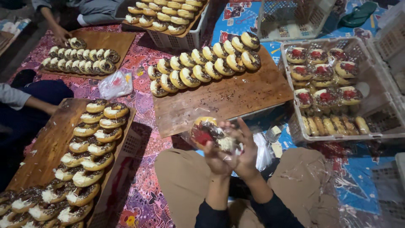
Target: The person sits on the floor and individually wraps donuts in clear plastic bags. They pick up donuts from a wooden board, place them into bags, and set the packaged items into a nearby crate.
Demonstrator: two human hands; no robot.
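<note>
1. The left hand [217, 158] and the right hand [248, 154] met above the person's lap, at about 6 o'clock in the view.
2. Together they held a topped doughnut in a clear plastic bag [207, 133], with a red patch on the wrapping.
3. The left fingers curled under the bag; the right fingers [244, 128] were spread and bent over its edge, pinching the plastic.
4. At 12 o'clock from the hands lay a wooden board [228, 99] carrying two rows of sprinkled doughnuts [202, 65].
5. At 2 o'clock stood a white plastic crate [379, 122] filled with bagged doughnuts [322, 69].
6. At 9 o'clock a second board [46, 145] bore more doughnuts [90, 150].
7. At 11 o'clock, another person's hand [59, 33] touched a third board [107, 42].
</note>
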